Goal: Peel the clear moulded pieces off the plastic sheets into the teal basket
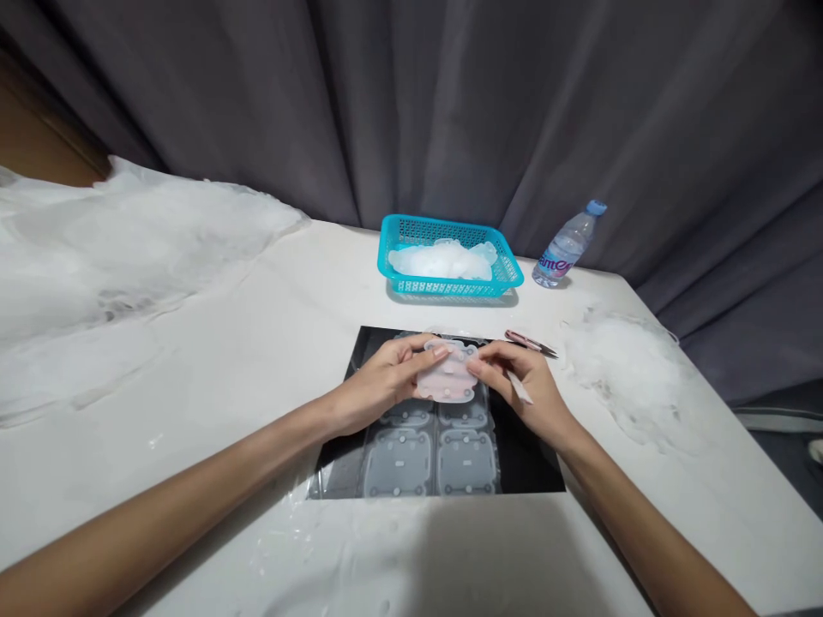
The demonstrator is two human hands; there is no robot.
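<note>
My left hand (387, 381) is closed on the left side of a thin, translucent plastic piece (448, 386) with a wavy outline, its thumb on top. My right hand (524, 386) pinches the same piece at its right edge. A narrow white strip (519, 390) shows at the fingers of my right hand; what it is I cannot tell. Below both hands lies a black mat (531, 458) bearing a clear sheet of similar rounded-square pieces (399, 463). The mat's upper part is partly hidden by my hands.
Behind the mat stands a turquoise basket (450, 290) with white, filmy plastic (443, 260) inside. To its right is a water bottle (566, 248). Small pink-handled snips (528, 343) lie beside my right hand. Heaps of white plastic (129, 240) cover the table's left, with more plastic (633, 373) at right.
</note>
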